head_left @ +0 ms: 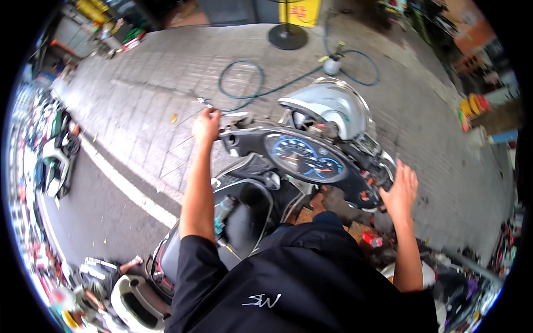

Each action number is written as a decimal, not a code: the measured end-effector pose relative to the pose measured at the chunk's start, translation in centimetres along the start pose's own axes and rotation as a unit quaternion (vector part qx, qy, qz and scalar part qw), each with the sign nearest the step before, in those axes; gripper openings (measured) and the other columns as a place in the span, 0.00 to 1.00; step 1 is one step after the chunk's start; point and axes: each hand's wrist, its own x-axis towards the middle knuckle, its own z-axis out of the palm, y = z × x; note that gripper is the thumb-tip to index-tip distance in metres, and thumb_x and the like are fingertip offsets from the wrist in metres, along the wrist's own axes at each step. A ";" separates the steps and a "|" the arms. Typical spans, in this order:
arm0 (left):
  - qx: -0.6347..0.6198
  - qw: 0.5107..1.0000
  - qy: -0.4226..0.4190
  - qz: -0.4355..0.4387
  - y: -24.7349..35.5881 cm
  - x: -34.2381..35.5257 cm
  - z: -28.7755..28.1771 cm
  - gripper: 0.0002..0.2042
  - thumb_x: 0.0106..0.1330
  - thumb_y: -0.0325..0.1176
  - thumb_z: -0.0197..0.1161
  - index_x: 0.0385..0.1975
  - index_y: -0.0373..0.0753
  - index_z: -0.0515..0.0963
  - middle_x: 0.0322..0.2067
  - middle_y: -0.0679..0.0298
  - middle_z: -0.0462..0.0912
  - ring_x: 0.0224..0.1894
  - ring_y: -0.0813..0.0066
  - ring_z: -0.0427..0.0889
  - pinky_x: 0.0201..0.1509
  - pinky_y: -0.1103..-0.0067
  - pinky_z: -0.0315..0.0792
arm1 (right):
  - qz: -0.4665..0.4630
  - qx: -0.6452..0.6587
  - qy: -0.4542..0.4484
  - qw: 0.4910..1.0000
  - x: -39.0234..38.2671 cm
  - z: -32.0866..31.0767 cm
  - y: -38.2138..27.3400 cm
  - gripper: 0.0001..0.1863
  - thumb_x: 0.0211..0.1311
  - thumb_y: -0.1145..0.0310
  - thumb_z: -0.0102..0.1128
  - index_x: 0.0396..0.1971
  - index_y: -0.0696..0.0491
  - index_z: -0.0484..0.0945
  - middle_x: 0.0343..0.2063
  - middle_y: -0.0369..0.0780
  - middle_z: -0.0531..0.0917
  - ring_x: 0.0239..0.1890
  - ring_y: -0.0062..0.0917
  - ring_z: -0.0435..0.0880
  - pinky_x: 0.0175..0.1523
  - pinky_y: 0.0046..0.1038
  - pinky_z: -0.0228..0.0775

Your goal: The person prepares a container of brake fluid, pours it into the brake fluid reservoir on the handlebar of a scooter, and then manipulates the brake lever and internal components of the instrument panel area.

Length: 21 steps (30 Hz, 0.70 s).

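A scooter's handlebar spans the middle of the head view, with its blue-lit instrument cluster [305, 158] uncovered by trim on the right side, where wiring and switch parts show. My left hand [206, 126] is closed at the left end, near a small metal piece [205, 102]; the grip itself is mostly hidden. At the right end my right hand [401, 191] rests round the grip, fingers reaching forward and thumb beside the switch parts [366, 188]. A silver front cover [341, 108] stands just beyond the cluster. Bare feet [317, 202] show below the handlebar.
A black seat [250, 211] with a teal tool [223, 215] lies close on the left. A green hose [266, 89] runs across the paving to a white spray bottle [332, 66]. Beyond stands a round black base [287, 36]. A red can [372, 238] sits near my right arm.
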 end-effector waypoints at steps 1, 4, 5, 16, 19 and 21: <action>0.001 1.000 -0.004 0.003 0.0 -0.2 0.3 0.19 0.67 0.54 0.58 0.48 0.51 0.84 0.41 0.52 0.88 0.48 0.50 0.85 0.54 0.60 0.76 | 0.016 0.020 -0.018 1.000 0.0 -0.3 -0.1 0.46 0.35 0.67 0.82 0.61 0.57 0.70 0.49 0.44 0.75 0.56 0.43 0.72 0.63 0.42 0.64; -0.005 0.997 -0.079 -0.026 0.8 0.0 0.6 0.29 0.66 0.61 0.54 0.59 0.48 0.78 0.42 0.48 0.87 0.53 0.49 0.84 0.59 0.60 0.74 | -0.001 0.017 -0.003 1.000 -0.2 -0.3 0.5 0.38 0.36 0.70 0.80 0.53 0.56 0.73 0.46 0.43 0.77 0.52 0.42 0.75 0.57 0.41 0.68; -0.011 0.994 -0.095 -0.052 0.4 0.6 0.3 0.32 0.65 0.62 0.54 0.61 0.46 0.75 0.42 0.49 0.88 0.54 0.49 0.83 0.59 0.61 0.73 | -0.006 0.028 -0.004 1.000 0.1 0.0 0.4 0.36 0.36 0.71 0.80 0.51 0.56 0.74 0.45 0.43 0.78 0.52 0.42 0.76 0.55 0.41 0.69; -0.072 0.993 0.084 0.030 -2.1 2.9 0.3 0.19 0.67 0.47 0.60 0.53 0.47 0.80 0.25 0.60 0.87 0.31 0.60 0.88 0.39 0.66 0.77 | -0.004 0.021 -0.009 1.000 1.0 -0.1 -0.1 0.52 0.38 0.65 0.81 0.67 0.58 0.63 0.64 0.47 0.71 0.68 0.41 0.66 0.75 0.43 0.53; -0.086 0.982 0.145 0.090 -1.7 0.7 0.7 0.13 0.70 0.44 0.58 0.46 0.45 0.83 0.22 0.62 0.85 0.27 0.63 0.86 0.34 0.66 0.75 | -0.009 0.026 -0.016 0.999 0.8 -0.1 0.4 0.52 0.38 0.65 0.81 0.67 0.58 0.63 0.64 0.47 0.71 0.68 0.41 0.66 0.75 0.43 0.53; -0.109 0.979 0.144 0.095 -1.5 -1.1 0.7 0.13 0.70 0.44 0.59 0.43 0.44 0.84 0.21 0.62 0.85 0.25 0.66 0.85 0.32 0.67 0.74 | -0.006 0.022 -0.016 1.000 0.8 -0.2 0.6 0.52 0.38 0.64 0.81 0.67 0.58 0.63 0.64 0.47 0.71 0.69 0.40 0.66 0.75 0.43 0.53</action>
